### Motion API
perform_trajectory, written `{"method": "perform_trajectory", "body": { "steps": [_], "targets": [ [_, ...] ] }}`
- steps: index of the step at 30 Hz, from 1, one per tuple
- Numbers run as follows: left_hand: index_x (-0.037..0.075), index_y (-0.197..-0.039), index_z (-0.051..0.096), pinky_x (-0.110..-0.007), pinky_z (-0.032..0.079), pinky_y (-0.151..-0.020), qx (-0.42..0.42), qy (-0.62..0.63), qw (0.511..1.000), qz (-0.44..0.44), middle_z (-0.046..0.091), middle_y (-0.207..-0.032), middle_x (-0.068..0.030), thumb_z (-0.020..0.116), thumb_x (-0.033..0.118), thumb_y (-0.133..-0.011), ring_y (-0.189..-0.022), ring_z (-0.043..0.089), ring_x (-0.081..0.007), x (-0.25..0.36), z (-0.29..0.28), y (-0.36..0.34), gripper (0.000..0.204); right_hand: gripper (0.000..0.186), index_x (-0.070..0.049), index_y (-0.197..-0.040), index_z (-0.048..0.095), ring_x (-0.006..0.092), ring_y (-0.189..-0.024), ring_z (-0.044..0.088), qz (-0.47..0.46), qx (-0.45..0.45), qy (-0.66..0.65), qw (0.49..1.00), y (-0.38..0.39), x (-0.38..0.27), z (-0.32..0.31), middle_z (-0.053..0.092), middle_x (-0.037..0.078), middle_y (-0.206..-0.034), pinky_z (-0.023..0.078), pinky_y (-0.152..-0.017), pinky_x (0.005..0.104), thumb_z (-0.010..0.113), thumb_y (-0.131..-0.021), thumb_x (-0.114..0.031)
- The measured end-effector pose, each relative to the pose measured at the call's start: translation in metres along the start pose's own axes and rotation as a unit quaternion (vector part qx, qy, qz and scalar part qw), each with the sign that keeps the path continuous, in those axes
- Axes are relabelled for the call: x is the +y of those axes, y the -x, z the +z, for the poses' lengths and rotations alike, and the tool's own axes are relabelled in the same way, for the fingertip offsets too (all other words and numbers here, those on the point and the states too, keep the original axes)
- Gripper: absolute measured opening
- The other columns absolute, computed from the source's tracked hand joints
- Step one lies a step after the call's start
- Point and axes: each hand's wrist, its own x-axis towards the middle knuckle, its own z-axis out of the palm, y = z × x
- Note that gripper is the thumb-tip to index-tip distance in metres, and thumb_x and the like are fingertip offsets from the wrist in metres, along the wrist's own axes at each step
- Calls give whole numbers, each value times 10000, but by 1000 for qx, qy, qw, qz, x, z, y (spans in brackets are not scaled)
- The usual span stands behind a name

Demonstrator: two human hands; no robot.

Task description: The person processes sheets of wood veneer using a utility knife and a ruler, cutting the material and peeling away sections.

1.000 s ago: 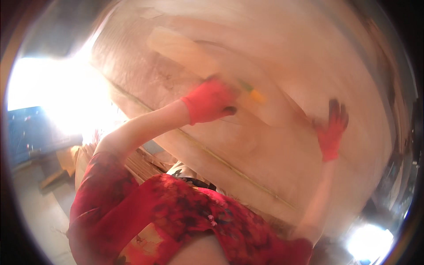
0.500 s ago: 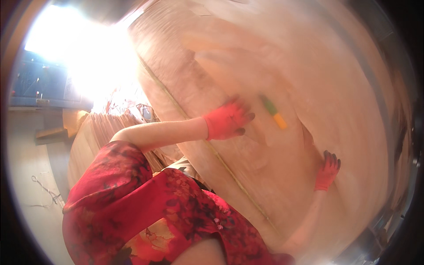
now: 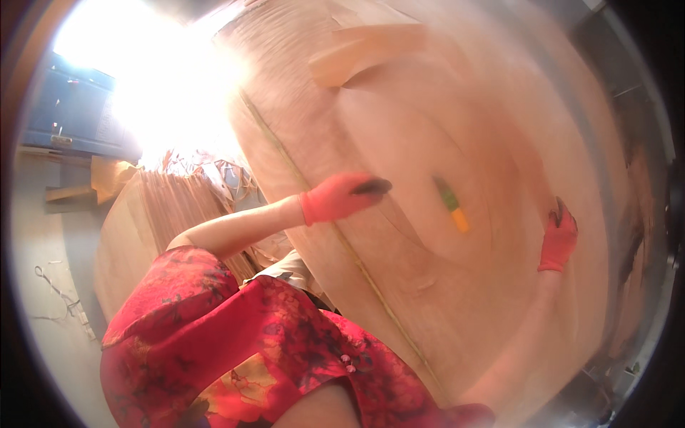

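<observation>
Large, thin, pale-brown wood veneer sheets [image 3: 399, 143] lie spread before me, blurred in places. My left hand [image 3: 335, 197], in a red glove with dark fingertips, is over their left part. Its fingers are drawn together; what they hold, if anything, is hidden. At the right, my right hand [image 3: 559, 239], gloved the same way, has its fingers closed at the edge of a veneer sheet. Between the hands lies a small tool with a green and yellow handle [image 3: 454, 207], its kind too blurred to tell.
A thin pale stick [image 3: 349, 250] runs along the near left side of the sheets. Stacked veneer [image 3: 171, 214] with ragged ends stands at the left, near a blue case [image 3: 78, 107]. Strong glare covers the upper left. A loose darker veneer piece [image 3: 364, 53] lies at the far side.
My left hand has drawn back to the left, its spread fingers coming together. My right hand has moved farther away and slightly right. The view has shifted a little.
</observation>
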Motion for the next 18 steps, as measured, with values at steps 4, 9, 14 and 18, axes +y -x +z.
{"method": "perform_trajectory", "body": {
  "steps": [4, 9, 14, 18],
  "targets": [
    [11, -1285, 656, -316, 581, -846, -64, 246, 947, -197, 721, -1161, -100, 584, 269, -1028, -938, 705, -176, 0, -57, 4, 372, 318, -91, -1264, 693, 251, -1082, 686, 76, 28, -101, 992, -20, -61, -53, 722, 112, -1200, 525, -930, 367, 639, -951, -118],
    [24, -1282, 645, -346, 607, -776, -198, 330, 898, -213, 736, -1060, -144, 610, 301, -1007, -827, 732, -217, 3, -90, 6, 391, 325, -57, -1271, 683, 229, -1048, 696, 103, 80, -76, 989, -8, -132, -125, 722, 116, -1197, 538, -899, 350, 632, -952, -91],
    [67, -1331, 603, -388, 560, -876, 169, 98, 979, -50, 706, -1039, -118, 721, 197, -925, -949, 694, -226, -8, -109, -18, 443, 322, -52, -1266, 682, 237, -1013, 697, 71, 104, -132, 983, -3, -197, -132, 714, 117, -1177, 553, -861, 356, 642, -948, -77],
    [67, -1353, 561, -438, 434, -1058, 524, -300, 788, 116, 666, -1143, -145, 796, 207, -802, -1175, 596, -282, -19, -139, -33, 615, 313, -50, -1252, 683, 267, -1006, 686, 37, 108, -88, 989, 5, -202, -134, 708, 114, -1159, 551, -858, 374, 651, -941, -65]
  ]
}}
